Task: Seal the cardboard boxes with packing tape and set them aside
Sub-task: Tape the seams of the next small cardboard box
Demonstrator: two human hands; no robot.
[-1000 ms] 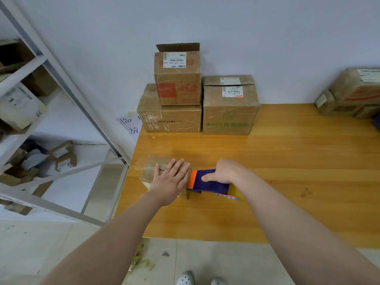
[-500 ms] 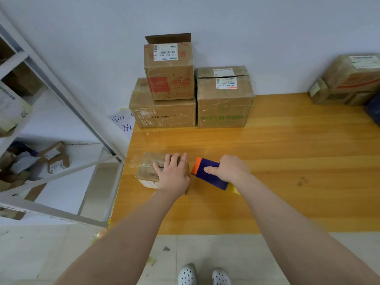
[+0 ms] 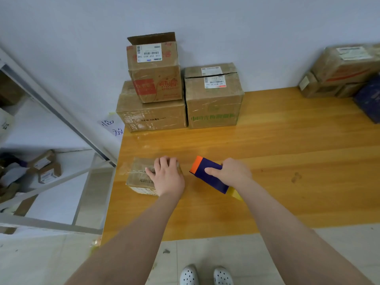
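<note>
The left hand [image 3: 167, 178] curled its fingers [image 3: 164, 161] over the small cardboard box [image 3: 139, 177] at centre-left, while the right hand [image 3: 233, 171] gripped the tape dispenser [image 3: 207, 175] just right of it, orange end nearest the box.

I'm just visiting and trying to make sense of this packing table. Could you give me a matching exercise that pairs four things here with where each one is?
Things
1. small cardboard box
2. tape dispenser
3. box with a raised flap
4. white clogs

Places
A. on the floor
B. gripped by the right hand
C. stacked on a larger box by the wall
D. held by the left hand near the table's left edge

Pairs: 1-D, 2-B, 3-C, 4-A
</note>
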